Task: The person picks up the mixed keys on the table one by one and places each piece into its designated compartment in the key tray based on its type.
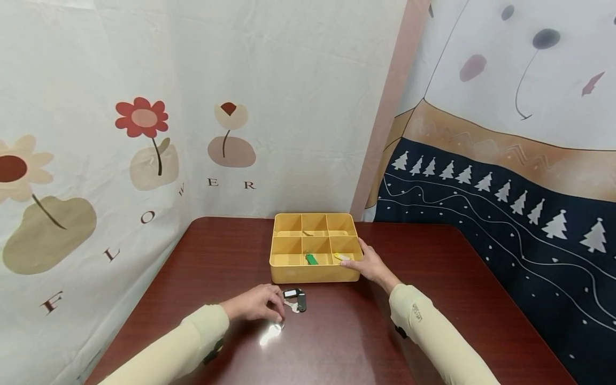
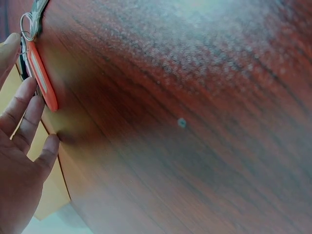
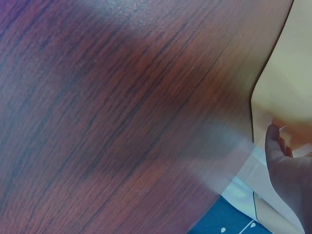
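In the head view my left hand (image 1: 260, 303) bends down to the table at the front of a yellow six-compartment box (image 1: 315, 275). Thumb and fingers pinch a key bunch with an orange tag (image 2: 43, 80), seen in the left wrist view; the hand partly covers it. Beside that hand lie keys with black tags (image 1: 301, 301). My right hand (image 1: 370, 263) grips the box by its right wall near the front corner. A green tag (image 1: 311, 259) lies in the front middle compartment, a yellow tag (image 1: 342, 256) in the front right one.
The dark red wooden table (image 1: 404, 321) bears the box at its far edge. A pale flower-print curtain (image 1: 298, 107) hangs behind, and a navy tree-print cloth (image 1: 481, 230) on the right. A bright glare patch shows on the tabletop by my left hand.
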Motion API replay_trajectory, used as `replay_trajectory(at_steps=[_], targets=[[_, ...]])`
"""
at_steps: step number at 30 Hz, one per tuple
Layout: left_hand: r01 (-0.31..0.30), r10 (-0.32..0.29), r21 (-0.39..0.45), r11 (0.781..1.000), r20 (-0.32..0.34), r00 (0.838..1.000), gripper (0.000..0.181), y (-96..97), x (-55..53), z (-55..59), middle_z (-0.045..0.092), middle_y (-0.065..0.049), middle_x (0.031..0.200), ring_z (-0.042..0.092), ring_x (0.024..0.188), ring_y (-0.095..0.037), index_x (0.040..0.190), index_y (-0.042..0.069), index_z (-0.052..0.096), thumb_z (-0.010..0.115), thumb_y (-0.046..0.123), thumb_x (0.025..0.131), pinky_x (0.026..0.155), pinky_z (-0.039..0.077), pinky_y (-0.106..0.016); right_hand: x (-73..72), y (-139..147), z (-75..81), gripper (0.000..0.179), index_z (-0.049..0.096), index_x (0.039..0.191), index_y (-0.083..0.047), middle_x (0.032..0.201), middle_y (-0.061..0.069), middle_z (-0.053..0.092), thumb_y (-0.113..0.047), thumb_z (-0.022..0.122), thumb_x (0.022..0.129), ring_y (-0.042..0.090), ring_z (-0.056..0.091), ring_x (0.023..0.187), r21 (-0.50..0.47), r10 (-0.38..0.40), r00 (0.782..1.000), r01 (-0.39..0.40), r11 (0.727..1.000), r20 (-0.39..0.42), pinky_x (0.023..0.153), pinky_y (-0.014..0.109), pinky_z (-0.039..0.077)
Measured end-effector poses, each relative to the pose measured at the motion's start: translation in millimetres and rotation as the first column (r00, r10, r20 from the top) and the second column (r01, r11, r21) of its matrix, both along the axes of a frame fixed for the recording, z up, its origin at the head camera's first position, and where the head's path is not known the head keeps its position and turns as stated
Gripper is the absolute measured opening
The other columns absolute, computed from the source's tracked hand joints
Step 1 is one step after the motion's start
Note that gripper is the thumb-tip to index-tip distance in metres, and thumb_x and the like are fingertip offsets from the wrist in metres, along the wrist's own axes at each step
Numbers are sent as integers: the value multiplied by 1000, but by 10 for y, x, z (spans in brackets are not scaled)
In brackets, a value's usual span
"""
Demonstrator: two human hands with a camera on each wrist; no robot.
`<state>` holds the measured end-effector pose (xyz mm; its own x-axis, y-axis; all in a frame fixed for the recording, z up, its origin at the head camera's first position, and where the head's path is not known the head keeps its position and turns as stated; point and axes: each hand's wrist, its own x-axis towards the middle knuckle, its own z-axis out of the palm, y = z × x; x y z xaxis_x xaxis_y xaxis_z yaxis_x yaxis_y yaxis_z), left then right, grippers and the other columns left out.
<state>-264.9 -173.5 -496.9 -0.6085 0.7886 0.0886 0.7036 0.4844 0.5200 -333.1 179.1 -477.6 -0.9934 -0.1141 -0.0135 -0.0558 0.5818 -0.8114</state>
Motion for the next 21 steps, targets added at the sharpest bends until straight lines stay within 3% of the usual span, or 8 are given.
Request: replay_trajectory(at_steps=[13, 21], targets=[[16, -16, -1, 1000, -17, 1000, 2, 17, 2, 25, 64, 6, 97, 55, 96, -6, 82, 17, 77, 79, 16, 81, 89, 44, -29, 3, 12, -16, 101, 20, 158, -7, 148, 27, 35, -35, 82, 83, 38, 39, 131, 0, 2, 1000, -2, 1000, 5, 111, 56, 29], [-1, -4, 74, 997, 78, 997, 6, 8, -1, 21, 65, 5, 96, 57, 93, -4, 82, 10, 77, 77, 14, 86, 87, 48, -27, 6, 11, -13, 101, 20, 158, -7, 148, 27, 35, -35, 81, 83, 38, 40, 130, -1, 1, 1000, -1, 1000, 9, 110, 57, 30]])
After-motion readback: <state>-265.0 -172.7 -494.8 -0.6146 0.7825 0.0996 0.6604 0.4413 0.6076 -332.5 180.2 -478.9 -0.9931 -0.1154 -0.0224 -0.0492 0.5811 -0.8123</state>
